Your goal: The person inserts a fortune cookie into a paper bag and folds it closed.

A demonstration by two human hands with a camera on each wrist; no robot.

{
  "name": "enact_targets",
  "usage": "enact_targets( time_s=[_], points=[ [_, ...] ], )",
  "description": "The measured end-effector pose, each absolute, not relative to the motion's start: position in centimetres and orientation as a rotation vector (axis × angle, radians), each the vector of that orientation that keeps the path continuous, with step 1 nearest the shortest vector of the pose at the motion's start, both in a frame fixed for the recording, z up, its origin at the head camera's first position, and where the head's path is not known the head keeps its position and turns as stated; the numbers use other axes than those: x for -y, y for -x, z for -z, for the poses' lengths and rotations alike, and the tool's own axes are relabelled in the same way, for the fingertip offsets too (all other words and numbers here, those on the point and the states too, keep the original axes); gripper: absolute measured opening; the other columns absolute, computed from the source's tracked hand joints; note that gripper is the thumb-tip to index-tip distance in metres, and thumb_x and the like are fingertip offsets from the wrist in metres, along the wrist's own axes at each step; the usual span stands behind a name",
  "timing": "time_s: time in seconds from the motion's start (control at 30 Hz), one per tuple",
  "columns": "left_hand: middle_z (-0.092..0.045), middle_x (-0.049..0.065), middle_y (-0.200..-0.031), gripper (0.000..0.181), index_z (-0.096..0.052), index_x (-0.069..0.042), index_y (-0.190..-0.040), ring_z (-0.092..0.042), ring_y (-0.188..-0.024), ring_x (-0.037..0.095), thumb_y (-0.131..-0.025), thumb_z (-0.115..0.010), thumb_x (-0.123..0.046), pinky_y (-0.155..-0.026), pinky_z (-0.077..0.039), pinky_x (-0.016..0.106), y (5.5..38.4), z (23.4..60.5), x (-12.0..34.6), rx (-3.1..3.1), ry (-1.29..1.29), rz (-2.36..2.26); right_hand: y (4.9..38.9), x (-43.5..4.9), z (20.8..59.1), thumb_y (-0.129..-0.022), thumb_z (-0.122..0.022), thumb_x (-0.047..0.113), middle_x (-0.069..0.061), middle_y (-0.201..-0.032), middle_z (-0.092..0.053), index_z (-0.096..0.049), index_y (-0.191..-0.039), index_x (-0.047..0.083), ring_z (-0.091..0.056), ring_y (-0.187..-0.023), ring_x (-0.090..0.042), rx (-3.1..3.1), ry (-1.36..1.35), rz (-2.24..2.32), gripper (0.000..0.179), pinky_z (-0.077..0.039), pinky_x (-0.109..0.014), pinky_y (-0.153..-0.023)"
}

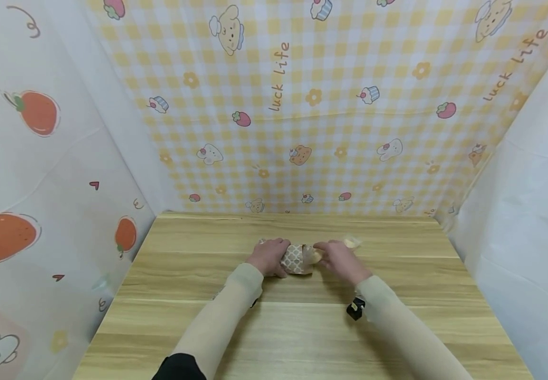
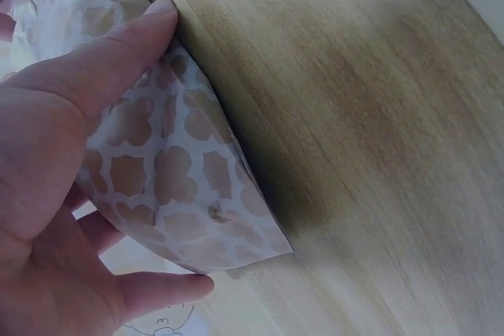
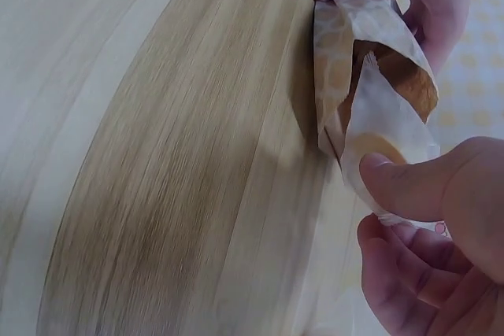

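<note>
A brown paper bag [image 1: 294,259] with a white lattice pattern lies on its side on the wooden table, its mouth facing right. My left hand [image 1: 269,256] grips it, thumb [image 2: 118,57] across one face and fingers round the other side. At the mouth, my right hand [image 1: 342,261] pinches a small clear packet [image 3: 368,112] between thumb and fingers. Something pale yellow and round shows inside that packet, whose jagged tip reaches into the bag's opening. The inside of the bag is mostly hidden. Just behind my right hand lies another clear packet [image 1: 351,242] with pale contents.
The wood-grain table [image 1: 283,338] runs back to a yellow checked cloth [image 1: 321,132] hung as a wall. White printed sheeting [image 1: 79,153] stands on the left, plain white sheeting [image 1: 530,200] on the right. A black wrist device [image 1: 356,309] sits below my right sleeve.
</note>
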State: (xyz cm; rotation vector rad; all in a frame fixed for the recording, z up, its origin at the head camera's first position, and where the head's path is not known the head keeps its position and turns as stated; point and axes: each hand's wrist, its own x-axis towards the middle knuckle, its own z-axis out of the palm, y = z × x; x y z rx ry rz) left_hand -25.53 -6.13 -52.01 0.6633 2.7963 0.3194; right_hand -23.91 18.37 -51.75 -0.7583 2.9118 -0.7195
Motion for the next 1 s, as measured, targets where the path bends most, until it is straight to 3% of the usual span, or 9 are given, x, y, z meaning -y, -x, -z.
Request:
enact_targets(
  time_s=[0.1,0.33,0.67,1.0],
  points=[
    [-0.064,0.004,-0.135,0.081,-0.056,-0.017,-0.141,-0.062,-0.124,0.026,-0.073,-0.098,-0.032,-0.102,-0.051,0.057,25.5,52.0,6.1,-2.796,-0.658,-0.319,24.0,-17.9,51.9,-0.085,-0.084,0.002,-0.018,-0.116,-0.075,-0.068,-0.131,0.001,-0.073,-0.103,-0.034,-2.889,0.731,0.781,0.049,-0.061,-0.046,-0.09],
    [-0.064,0.004,-0.135,0.082,-0.055,-0.017,-0.142,-0.062,-0.124,0.026,-0.073,-0.098,-0.031,-0.1,-0.052,0.056,25.5,52.1,6.0,-2.796,-0.655,-0.312,24.3,-17.2,52.1,-0.085,-0.083,-0.003,-0.009,-0.088,-0.074,-0.061,-0.118,0.005,-0.07,-0.074,-0.016,-2.846,0.707,0.935,0.04,-0.06,-0.029,-0.066],
    [-0.065,0.005,-0.135,0.084,-0.054,-0.015,-0.142,-0.063,-0.123,0.025,-0.072,-0.099,-0.031,-0.099,-0.054,0.053,25.8,52.3,6.0,-2.801,-0.668,-0.294,24.7,-16.1,52.9,-0.086,-0.085,0.005,-0.006,-0.088,-0.075,-0.065,-0.099,0.01,-0.07,-0.077,-0.014,-2.81,0.541,1.116,0.025,-0.06,-0.029,-0.067],
    [-0.064,0.006,-0.139,0.084,-0.053,-0.015,-0.142,-0.062,-0.126,0.027,-0.072,-0.099,-0.028,-0.102,-0.052,0.053,25.6,52.1,5.9,-2.783,-0.665,-0.336,25.1,-15.6,53.9,-0.079,-0.089,0.003,-0.002,-0.078,-0.072,-0.072,-0.083,0.007,-0.065,-0.071,-0.012,-2.928,0.643,1.119,0.019,-0.058,-0.027,-0.065]
  ],
)
